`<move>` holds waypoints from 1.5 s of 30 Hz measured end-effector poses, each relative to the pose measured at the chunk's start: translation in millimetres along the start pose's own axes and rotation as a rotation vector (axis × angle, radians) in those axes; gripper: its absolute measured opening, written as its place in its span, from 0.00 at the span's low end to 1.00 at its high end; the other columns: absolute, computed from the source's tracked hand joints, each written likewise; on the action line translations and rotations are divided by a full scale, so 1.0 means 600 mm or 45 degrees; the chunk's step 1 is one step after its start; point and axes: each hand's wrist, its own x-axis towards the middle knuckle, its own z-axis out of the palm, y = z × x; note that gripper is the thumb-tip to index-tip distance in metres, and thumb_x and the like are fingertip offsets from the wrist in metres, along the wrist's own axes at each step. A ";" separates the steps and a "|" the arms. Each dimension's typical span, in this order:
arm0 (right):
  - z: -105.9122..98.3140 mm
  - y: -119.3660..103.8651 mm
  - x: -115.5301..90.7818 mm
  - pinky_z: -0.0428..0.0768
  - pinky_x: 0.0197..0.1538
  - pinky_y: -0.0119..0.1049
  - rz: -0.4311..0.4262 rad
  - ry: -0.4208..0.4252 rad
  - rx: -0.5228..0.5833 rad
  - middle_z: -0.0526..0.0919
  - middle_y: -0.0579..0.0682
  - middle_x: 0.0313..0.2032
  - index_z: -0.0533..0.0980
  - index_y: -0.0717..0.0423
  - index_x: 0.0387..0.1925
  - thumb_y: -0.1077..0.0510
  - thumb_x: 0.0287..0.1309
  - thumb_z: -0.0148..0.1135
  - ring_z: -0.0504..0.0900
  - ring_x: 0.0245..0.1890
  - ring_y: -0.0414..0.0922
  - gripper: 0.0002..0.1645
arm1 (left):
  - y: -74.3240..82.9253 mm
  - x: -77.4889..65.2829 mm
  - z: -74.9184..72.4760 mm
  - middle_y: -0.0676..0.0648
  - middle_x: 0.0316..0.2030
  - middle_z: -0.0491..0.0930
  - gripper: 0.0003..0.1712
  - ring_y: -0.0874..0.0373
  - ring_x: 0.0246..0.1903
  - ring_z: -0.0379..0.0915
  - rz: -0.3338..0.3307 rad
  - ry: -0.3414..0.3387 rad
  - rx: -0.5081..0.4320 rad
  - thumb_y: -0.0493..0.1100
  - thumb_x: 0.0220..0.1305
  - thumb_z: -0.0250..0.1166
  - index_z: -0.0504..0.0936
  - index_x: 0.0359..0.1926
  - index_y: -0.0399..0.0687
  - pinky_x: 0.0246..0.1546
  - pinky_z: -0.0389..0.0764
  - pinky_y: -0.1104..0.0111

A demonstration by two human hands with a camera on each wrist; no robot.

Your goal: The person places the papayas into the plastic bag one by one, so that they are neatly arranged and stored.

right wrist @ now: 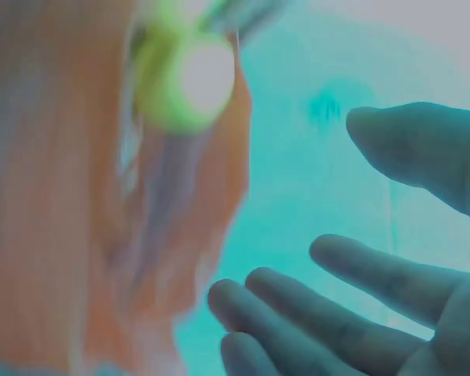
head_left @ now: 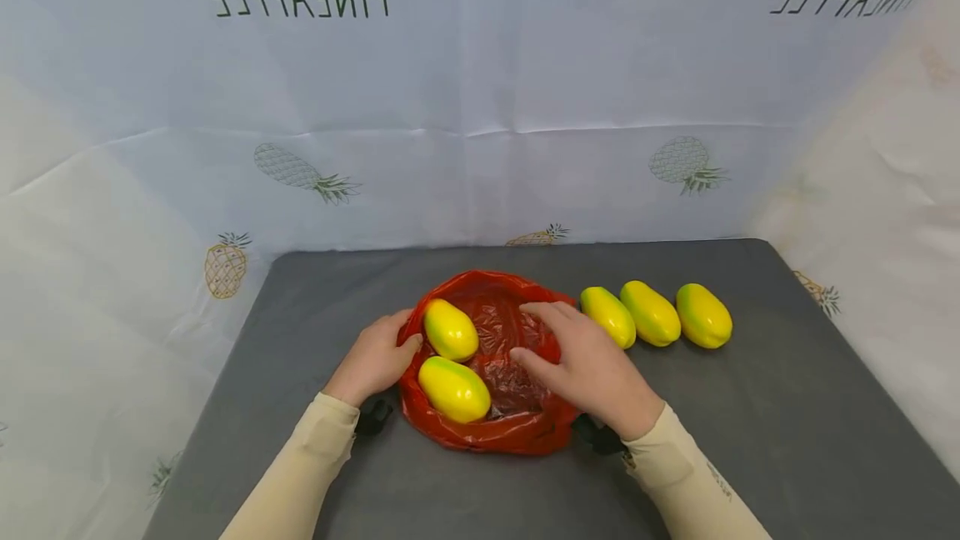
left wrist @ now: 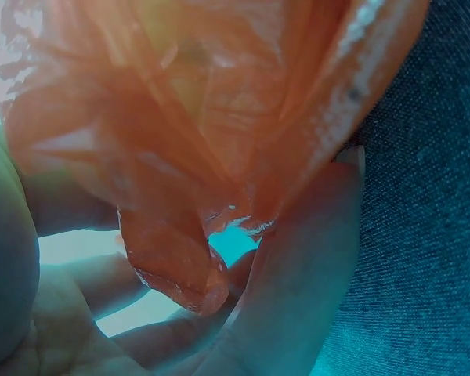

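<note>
The left hand (head_left: pixel 380 359) is gripping the red bag (head_left: pixel 487 435) at nine o'clock, the right hand (head_left: pixel 592 361) hovering at three, fingers apart.

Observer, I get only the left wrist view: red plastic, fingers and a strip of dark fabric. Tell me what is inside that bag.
Observer: Two yellow fruits lie in the red bag, against its left side in the head view.
Operator: Now tell me what lies outside it.
Observer: Three more yellow fruits lie in a row on the dark table, to the right of the bag.
Operator: Last, report on the other hand.
Observer: The right hand is at the bag's right side, its fingers spread, holding nothing.
</note>
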 end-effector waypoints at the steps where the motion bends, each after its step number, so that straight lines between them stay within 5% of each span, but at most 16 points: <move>1: -0.011 0.012 -0.001 0.89 0.56 0.53 0.018 0.023 0.009 0.83 0.51 0.67 0.75 0.49 0.73 0.36 0.69 0.71 0.88 0.54 0.51 0.39 | -0.002 -0.001 -0.001 0.39 0.60 0.85 0.29 0.46 0.50 0.80 -0.003 -0.001 0.000 0.48 0.78 0.63 0.76 0.75 0.44 0.58 0.87 0.47; 8: -0.085 0.091 -0.020 0.86 0.60 0.63 0.177 0.142 -0.024 0.82 0.60 0.67 0.74 0.53 0.73 0.42 0.71 0.70 0.86 0.60 0.60 0.37 | -0.008 -0.004 -0.001 0.39 0.62 0.84 0.29 0.45 0.51 0.81 -0.013 0.004 0.015 0.47 0.78 0.63 0.77 0.74 0.44 0.59 0.87 0.46; 16: -0.134 0.178 -0.047 0.82 0.60 0.68 0.318 0.254 -0.051 0.80 0.66 0.68 0.72 0.55 0.76 0.36 0.75 0.64 0.83 0.62 0.67 0.40 | 0.000 0.001 0.001 0.39 0.62 0.84 0.29 0.45 0.52 0.81 -0.005 0.002 0.025 0.48 0.78 0.63 0.76 0.74 0.43 0.61 0.86 0.45; 26: -0.148 0.258 -0.062 0.77 0.61 0.72 0.409 0.338 -0.069 0.78 0.72 0.68 0.71 0.60 0.76 0.36 0.77 0.61 0.78 0.64 0.71 0.41 | 0.002 0.000 0.003 0.37 0.61 0.84 0.30 0.44 0.51 0.81 -0.018 -0.002 0.042 0.48 0.78 0.64 0.76 0.75 0.42 0.60 0.86 0.44; 45: -0.139 0.338 -0.065 0.77 0.57 0.73 0.538 0.202 -0.112 0.72 0.79 0.68 0.62 0.70 0.79 0.33 0.78 0.55 0.74 0.62 0.75 0.50 | 0.003 -0.003 0.001 0.36 0.62 0.84 0.29 0.43 0.54 0.82 0.001 0.010 0.060 0.46 0.79 0.62 0.76 0.75 0.41 0.62 0.83 0.43</move>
